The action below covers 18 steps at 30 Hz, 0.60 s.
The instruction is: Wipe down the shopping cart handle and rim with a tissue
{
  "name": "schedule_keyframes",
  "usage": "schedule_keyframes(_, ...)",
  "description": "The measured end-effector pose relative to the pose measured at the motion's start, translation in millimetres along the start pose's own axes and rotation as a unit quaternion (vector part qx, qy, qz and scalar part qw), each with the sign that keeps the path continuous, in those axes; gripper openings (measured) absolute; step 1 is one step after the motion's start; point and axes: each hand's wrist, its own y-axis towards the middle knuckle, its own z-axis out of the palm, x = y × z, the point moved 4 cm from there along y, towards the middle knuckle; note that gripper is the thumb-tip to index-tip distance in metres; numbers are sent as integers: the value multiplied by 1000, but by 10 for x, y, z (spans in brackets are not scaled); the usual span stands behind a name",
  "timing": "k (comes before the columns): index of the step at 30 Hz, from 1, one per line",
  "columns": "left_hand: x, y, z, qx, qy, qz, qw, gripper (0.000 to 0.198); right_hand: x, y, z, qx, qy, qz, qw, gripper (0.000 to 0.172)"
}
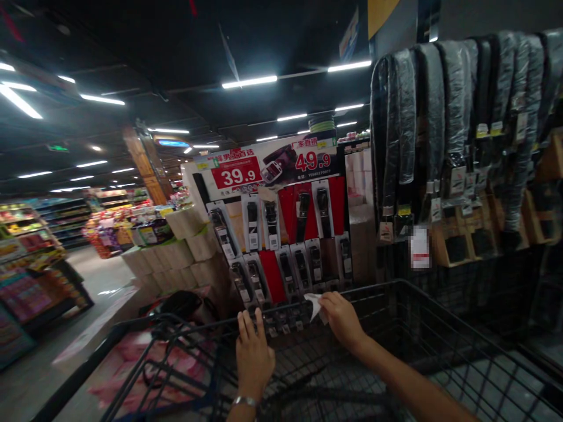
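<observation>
A black wire shopping cart (398,283) fills the lower part of the view. My right hand (341,316) pinches a crumpled white tissue (314,306) at the cart's far rim. It could be thin paper or cloth; its exact material cannot be made out. To the left, my left hand (255,351) has its fingers stretched out, with the tips at the same rim and nothing in its grasp. A metal bracelet (244,401) circles the left wrist.
Beyond the cart stands a display of packaged belts (323,208) under a price sign (272,167). More belts in plastic sleeves (433,105) hang at right. Stacked pale packs (171,258) line the left, with pink packages (145,363) low beside the cart.
</observation>
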Motion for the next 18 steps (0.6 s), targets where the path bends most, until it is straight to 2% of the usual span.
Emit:
schedule_keyframes(3,4,-4,-6,-4,2,2,1000,81,59,-19,162,23,-48,-20,998,25)
schedule_keyframes(8,4,5,-40,-6,9,5,1000,79,-87,-184,420,52,-100,5,994,30)
schedule_keyframes(11,-7,21,-71,-8,35,3,999,73,-197,-345,511,73,-97,57,991,32)
schedule_keyframes(14,7,43,-112,-7,59,4,998,67,-297,-491,538,52,-15,154,987,32)
schedule_keyframes(16,24,74,-139,-6,66,14,998,63,-367,-564,567,32,93,255,962,24)
schedule_keyframes(17,24,98,-147,-1,65,26,998,61,-407,-601,599,21,169,329,929,19)
schedule_keyframes(18,13,129,-151,8,60,41,997,59,-439,-642,646,7,250,411,877,17)
